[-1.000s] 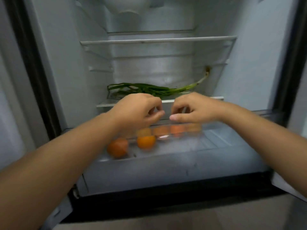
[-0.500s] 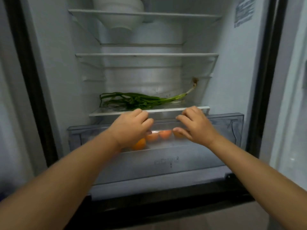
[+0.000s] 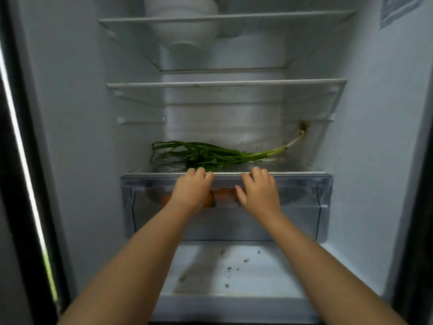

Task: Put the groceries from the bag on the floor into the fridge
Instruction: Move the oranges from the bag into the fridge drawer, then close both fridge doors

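Observation:
The fridge stands open in front of me. Its clear crisper drawer sits pushed in under the lowest glass shelf. My left hand and my right hand lie flat against the drawer's front, fingers spread over its top edge, holding nothing. Orange fruits show dimly through the drawer front between and behind my hands. A bunch of green onions lies across the shelf just above the drawer, roots to the right. The bag is out of view.
A white bowl stands on the top shelf. The middle shelf holds nothing. Dark crumbs speckle the fridge floor below the drawer. The fridge's dark frame runs down the left.
The drawer was pulled out with the fruits exposed; both hands have pushed it back into the fridge. The view has tilted up, showing more shelves.

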